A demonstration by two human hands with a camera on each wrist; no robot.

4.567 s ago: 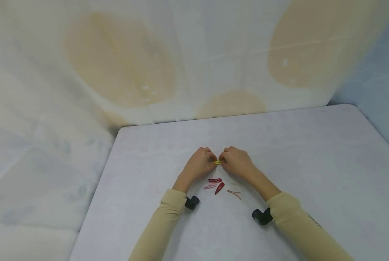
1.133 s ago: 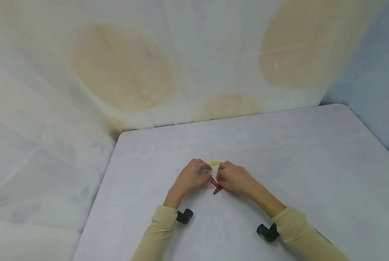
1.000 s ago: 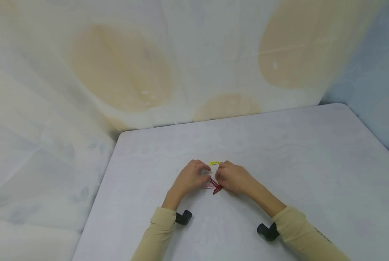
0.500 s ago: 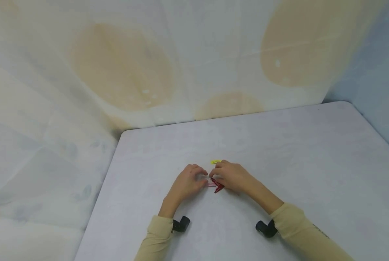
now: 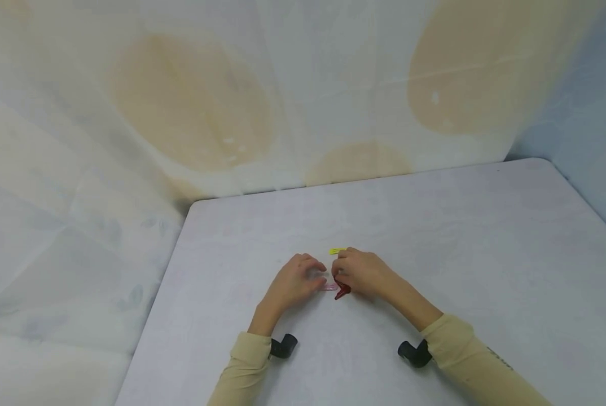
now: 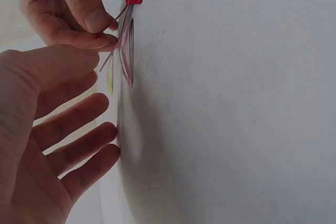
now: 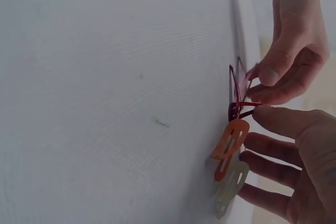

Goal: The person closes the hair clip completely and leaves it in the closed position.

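**Worktop** (image 5: pixel 460 237): pale grey and bare across its right half. A cream cloth backdrop (image 5: pixel 191 101) with tan blotches hung on the far side.

**Left hand** (image 5: pixel 293 280): rested on the worktop near the middle, in a beige sleeve (image 5: pixel 242 366). Its grip was thumb against forefinger at one end of the pale pink clip (image 6: pixel 127 56). The other three fingers were spread and straight above the surface.

**Right hand** (image 5: pixel 362 273): lay just right of the left hand, knuckles up. Its grip was together, thumb and forefinger clamped on the thin raised arm of the pale pink clip. The thumb tip also met the wire end of the dark red clip (image 7: pixel 234 110). Whether it gripped that one too could not be told from the wrist views.

**Pale pink clip**: translucent, lying between the two hands, its body on the worktop and one arm lifted off it.

**Dark red clip**: just beside the pink one, on its near right, partly under the right fingers.

**Orange clip** (image 7: pixel 231 140) and **whitish clip** (image 7: pixel 230 190): lay side by side close to the right hand's outstretched fingers.

**Yellow clip** (image 5: pixel 337 251): lay flat, just beyond the fingertips on the far side, held by neither hand.

**Black wrist cameras** (image 5: pixel 282 345): one at each cuff.
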